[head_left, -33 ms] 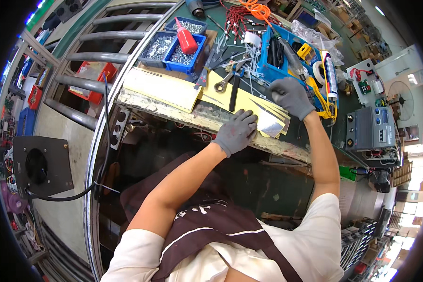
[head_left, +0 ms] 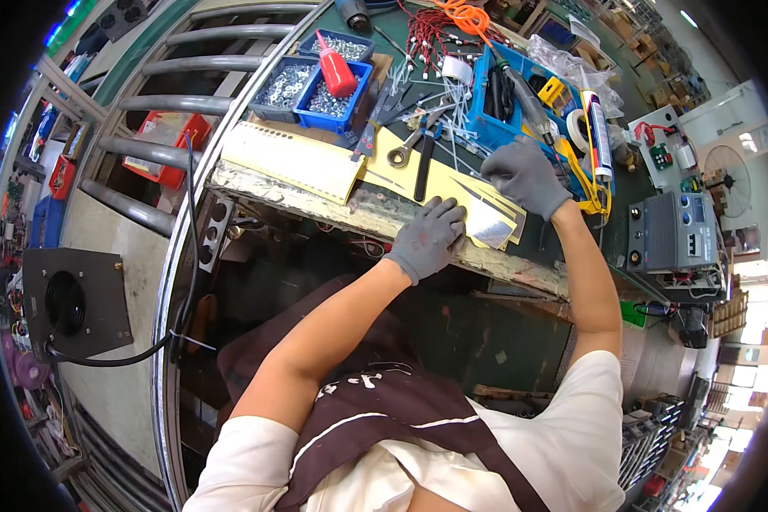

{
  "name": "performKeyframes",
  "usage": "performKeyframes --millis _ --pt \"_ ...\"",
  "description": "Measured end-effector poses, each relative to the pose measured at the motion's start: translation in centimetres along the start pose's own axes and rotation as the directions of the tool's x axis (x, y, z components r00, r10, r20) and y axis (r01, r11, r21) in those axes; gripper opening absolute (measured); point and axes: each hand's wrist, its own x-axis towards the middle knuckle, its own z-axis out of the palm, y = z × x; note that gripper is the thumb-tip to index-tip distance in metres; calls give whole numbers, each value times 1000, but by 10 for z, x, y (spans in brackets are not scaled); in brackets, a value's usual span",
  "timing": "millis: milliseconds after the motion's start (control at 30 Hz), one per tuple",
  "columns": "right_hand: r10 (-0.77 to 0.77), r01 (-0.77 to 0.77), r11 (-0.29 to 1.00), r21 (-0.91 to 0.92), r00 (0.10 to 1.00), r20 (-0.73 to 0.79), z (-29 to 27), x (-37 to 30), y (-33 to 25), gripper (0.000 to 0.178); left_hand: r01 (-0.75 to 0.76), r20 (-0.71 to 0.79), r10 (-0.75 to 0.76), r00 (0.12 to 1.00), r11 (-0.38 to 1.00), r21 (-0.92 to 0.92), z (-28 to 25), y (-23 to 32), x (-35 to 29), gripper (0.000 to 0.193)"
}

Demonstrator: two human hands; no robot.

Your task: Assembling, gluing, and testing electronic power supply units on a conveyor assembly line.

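Observation:
My left hand [head_left: 429,241], in a grey glove, lies with its fingers stretched over the near edge of some yellow sheets [head_left: 465,203] on the workbench. A shiny silver patch [head_left: 491,230] shows at their right end. My right hand [head_left: 531,177], also gloved, hovers above the right end of the sheets beside a blue tool bin [head_left: 484,128]. Its fingers are curled closed; what they hold, if anything, is hidden. A ratchet wrench [head_left: 399,155] and a black-handled tool [head_left: 424,171] rest on the sheets, left of my right hand.
Blue bins of washers and screws [head_left: 322,101] stand at the back left, a red squeeze bottle [head_left: 337,75] on top. A larger yellow sheet [head_left: 290,160] covers the bench's left end. White cable ties [head_left: 458,111] lie mid-bench. A grey power unit [head_left: 678,230] sits at right.
My right hand has shifted very slightly down and to the left. My left hand stays on the sheets.

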Motion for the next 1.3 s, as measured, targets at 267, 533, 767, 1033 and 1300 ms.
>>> performKeyframes --millis 267,533,767,1033,1300 --pt "-419 565 704 -431 820 391 19 22 -10 15 123 -13 -123 992 985 118 9 11 7 19" --pt "-478 654 711 -260 720 503 37 26 -8 6 133 -90 -121 989 981 138 23 8 6 23" --pt "-444 557 805 -202 793 416 23 10 7 9 220 15 -226 974 959 181 12 27 18 24" --pt "130 -139 981 -133 989 -75 6 -40 52 19 398 -73 -393 917 915 73 24 23 34 13" --pt "476 -356 866 351 800 -365 0 -92 21 23 358 233 -628 743 79 -930 -37 28 16 14"
